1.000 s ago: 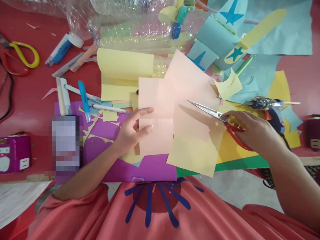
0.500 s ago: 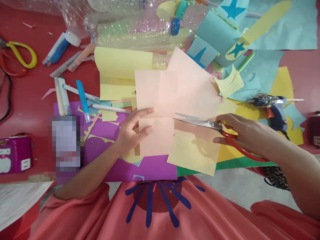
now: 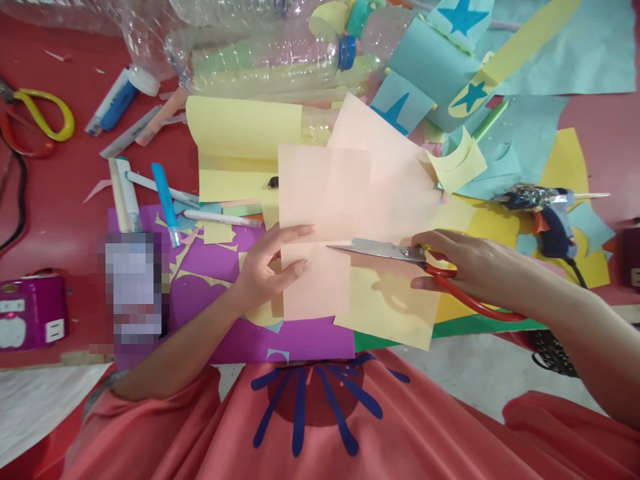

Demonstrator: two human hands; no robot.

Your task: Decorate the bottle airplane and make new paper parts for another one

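Over red table [image 3: 65, 200], centre of view: peach paper sheet [image 3: 350, 193] held up off the clutter; L hand [image 3: 265, 270] pinches its left edge, thumb on top, fingers curled under and over the lower-left panel; R hand [image 3: 460, 267] closed round red handles of scissors [image 3: 395, 252], blades lying across the sheet from the right, tips reaching approx. mid-sheet, blades nearly together; cut line runs w/ the blades, lower-right part of sheet looks yellower below it. Beneath sheet: purple card [image 3: 210, 313] w/ yellow scraps, green strip at its right. Behind sheet: folded yellow paper [image 3: 240, 133], clear plastic bottle [image 3: 265, 57] w/ blue cap lying on its side. Left of sheet: blue marker [image 3: 165, 200], white pens, a second pair of scissors w/ yellow handle [image 3: 45, 113] at far left edge. Right of R hand: glue gun [image 3: 545, 213] resting on blue and yellow paper offcuts. Person's coral garment fills bottom of view.
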